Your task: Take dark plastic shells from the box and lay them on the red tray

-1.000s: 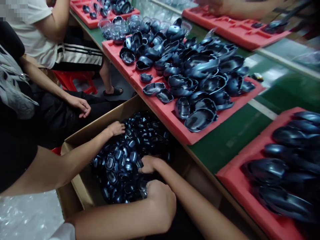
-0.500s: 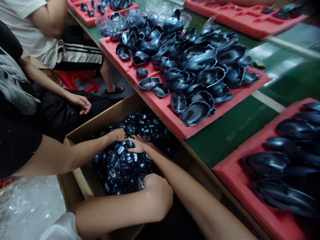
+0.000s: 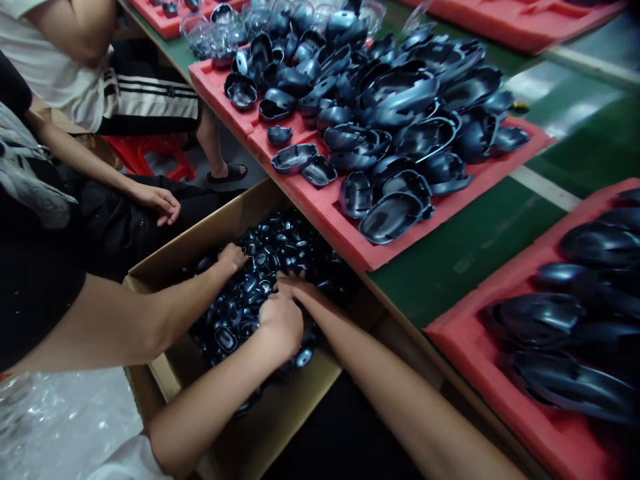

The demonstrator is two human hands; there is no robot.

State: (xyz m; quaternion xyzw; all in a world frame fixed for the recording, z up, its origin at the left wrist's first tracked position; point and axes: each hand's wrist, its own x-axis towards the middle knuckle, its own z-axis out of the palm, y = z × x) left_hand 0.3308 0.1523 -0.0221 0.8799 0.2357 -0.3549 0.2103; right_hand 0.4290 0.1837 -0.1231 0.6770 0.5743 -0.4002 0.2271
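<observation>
Head view: both hands, left hand (image 3: 281, 320) and right hand (image 3: 295, 288), among small black parts (image 3: 260, 267) in cardboard box (image 3: 280, 413).

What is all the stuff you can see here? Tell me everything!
small shiny parts: too many to count, dark blue-black, heaped in the box
cardboard box: one, brown, beside the table edge
big curved shells: a large pile, dark, on the middle tray
red foam trays: at least four, red, along the table
green table: one, green, bare between trays
clear shells: several, see-through, top of view
red stool: one, red, on the floor
co-worker's hand: one, reaching into the box from the left
another person's hand: one, resting on a dark lap
left hand: closed, in the parts
right hand: fingers spread on the parts
</observation>
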